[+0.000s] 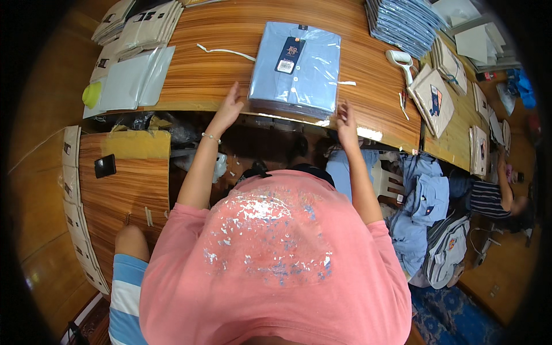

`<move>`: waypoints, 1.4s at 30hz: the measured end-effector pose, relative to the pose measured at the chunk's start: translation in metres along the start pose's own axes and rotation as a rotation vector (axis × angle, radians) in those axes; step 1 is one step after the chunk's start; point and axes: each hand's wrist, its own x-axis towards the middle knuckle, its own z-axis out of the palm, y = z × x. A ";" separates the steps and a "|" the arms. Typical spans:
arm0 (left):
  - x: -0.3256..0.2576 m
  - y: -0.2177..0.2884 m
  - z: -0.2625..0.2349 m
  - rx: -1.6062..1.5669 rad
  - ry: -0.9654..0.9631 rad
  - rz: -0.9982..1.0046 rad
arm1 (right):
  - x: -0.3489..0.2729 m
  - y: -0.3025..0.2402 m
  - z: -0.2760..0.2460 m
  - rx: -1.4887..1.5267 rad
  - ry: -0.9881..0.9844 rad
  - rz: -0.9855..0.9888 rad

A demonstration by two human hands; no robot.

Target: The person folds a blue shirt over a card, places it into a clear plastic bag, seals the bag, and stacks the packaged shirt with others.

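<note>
A stack of folded light-blue button shirts (316,69) in clear plastic lies near the front edge of the wooden table, a dark hang tag (291,54) on the topmost one. Beside its lower left corner is my left hand (231,107), fingers stretched and apart, with nothing in them. By the stack's lower right corner my right hand (347,122) is raised at the table edge, its fingers slightly bent and spread. Neither hand clearly touches the packs. A white strip (227,50) runs out from the stack's left side.
Packed beige garments (144,26) and clear plastic sleeves (129,80) lie at the far left. A tall pile of blue shirts (402,26) stands at the back right, near a white lint roller (399,57). Loose blue garments (422,201) hang below right. Another person (491,198) is at far right.
</note>
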 end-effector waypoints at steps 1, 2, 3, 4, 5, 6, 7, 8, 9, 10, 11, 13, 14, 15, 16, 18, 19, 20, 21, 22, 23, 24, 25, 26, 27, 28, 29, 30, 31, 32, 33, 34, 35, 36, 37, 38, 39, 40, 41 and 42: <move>0.010 -0.008 -0.008 0.117 0.116 0.050 | 0.007 -0.003 -0.006 -0.064 0.089 -0.024; 0.024 -0.005 -0.015 0.172 0.148 0.150 | 0.018 -0.001 -0.016 -0.136 0.105 -0.087; 0.040 -0.002 -0.021 0.267 0.134 0.170 | 0.031 0.001 -0.027 -0.209 0.123 -0.150; 0.056 0.013 -0.024 0.361 0.109 0.191 | 0.044 0.005 -0.037 -0.362 0.128 -0.203; 0.070 0.024 -0.030 0.460 0.098 0.212 | 0.060 0.004 -0.042 -0.510 0.125 -0.263; 0.088 0.016 -0.033 0.469 0.138 0.347 | 0.072 0.004 -0.047 -0.659 0.125 -0.322; 0.099 0.009 -0.035 0.594 0.169 0.355 | 0.081 0.000 -0.044 -0.736 0.123 -0.339; 0.108 0.006 -0.034 0.716 0.195 0.359 | 0.088 -0.006 -0.035 -0.817 0.121 -0.350; 0.119 0.005 -0.035 0.838 0.225 0.363 | 0.095 -0.014 -0.025 -0.897 0.118 -0.363; 0.123 0.007 -0.029 0.991 0.217 0.365 | 0.100 -0.012 -0.022 -0.914 0.086 -0.363; 0.125 0.017 -0.024 1.072 0.104 0.309 | 0.107 -0.009 -0.022 -0.875 0.024 -0.311; 0.126 0.042 -0.023 1.243 -0.119 0.184 | 0.108 -0.006 -0.040 -0.881 -0.064 -0.426; 0.122 0.052 -0.021 1.223 -0.142 0.170 | 0.105 -0.004 -0.054 -0.798 -0.095 -0.352; 0.118 0.058 -0.020 1.199 -0.163 0.148 | 0.104 0.002 -0.075 -0.716 -0.133 -0.279; 0.116 0.064 -0.019 1.174 -0.184 0.124 | 0.106 0.007 -0.091 -0.633 -0.174 -0.207; 0.111 0.068 -0.022 1.024 -0.249 0.068 | 0.111 0.012 -0.108 -0.585 -0.223 -0.164; 0.107 0.066 -0.026 0.944 -0.278 0.033 | 0.111 0.010 -0.112 -0.564 -0.253 -0.141; 0.108 0.060 -0.035 1.010 -0.270 0.068 | 0.118 -0.002 -0.111 -0.621 -0.301 -0.083; 0.111 0.052 -0.050 0.941 -0.267 0.009 | 0.125 0.000 -0.111 -0.619 -0.269 -0.114; 0.116 0.044 -0.066 0.870 -0.262 -0.043 | 0.134 0.000 -0.112 -0.623 -0.232 -0.148; 0.120 0.040 -0.077 0.798 -0.254 -0.093 | 0.142 0.000 -0.111 -0.627 -0.192 -0.184; 0.123 0.035 -0.086 0.756 -0.232 -0.072 | 0.149 -0.001 -0.109 -0.635 -0.175 -0.208; 0.129 0.036 -0.095 0.715 -0.211 -0.044 | 0.154 -0.003 -0.105 -0.674 -0.166 -0.266; 0.135 0.035 -0.102 0.674 -0.191 -0.015 | 0.159 -0.005 -0.101 -0.713 -0.157 -0.322; 0.141 0.033 -0.108 0.706 -0.189 -0.067 | 0.162 -0.007 -0.097 -0.751 -0.147 -0.378; 0.146 0.028 -0.112 0.733 -0.184 -0.120 | 0.165 -0.009 -0.095 -0.815 -0.139 -0.361; 0.150 0.022 -0.118 0.760 -0.179 -0.172 | 0.167 -0.010 -0.092 -0.879 -0.131 -0.344; 0.153 0.016 -0.125 0.717 -0.221 -0.198 | 0.167 -0.012 -0.090 -0.941 -0.123 -0.327; 0.155 0.007 -0.137 0.673 -0.255 -0.227 | 0.169 -0.018 -0.093 -0.964 -0.179 -0.220; 0.155 0.006 -0.142 0.630 -0.290 -0.261 | 0.169 -0.029 -0.100 -0.983 -0.239 -0.110; 0.152 0.007 -0.153 0.404 -0.284 -0.350 | 0.169 -0.040 -0.104 -1.000 -0.298 0.000; 0.150 0.027 -0.155 0.174 -0.289 -0.429 | 0.167 -0.055 -0.108 -0.894 -0.337 0.070; 0.146 0.050 -0.156 -0.055 -0.285 -0.508 | 0.166 -0.073 -0.113 -0.784 -0.378 0.135; 0.140 0.071 -0.152 -0.131 -0.289 -0.405 | 0.165 -0.091 -0.115 -0.672 -0.422 0.196; 0.138 0.094 -0.142 -0.054 -0.259 -0.334 | 0.164 -0.108 -0.111 -0.680 -0.406 0.158; 0.137 0.115 -0.123 0.021 -0.230 -0.262 | 0.162 -0.128 -0.099 -0.689 -0.390 0.121; 0.136 0.136 -0.091 0.002 -0.210 -0.083 | 0.159 -0.143 -0.084 -0.701 -0.375 0.081; 0.136 0.152 -0.054 -0.017 -0.186 0.099 | 0.155 -0.155 -0.067 -0.679 -0.345 0.009; 0.133 0.157 -0.025 -0.021 -0.175 0.146 | 0.152 -0.166 -0.050 -0.651 -0.313 -0.067; 0.130 0.155 0.001 0.061 -0.258 0.157 | 0.150 -0.171 -0.033 -0.682 -0.318 -0.137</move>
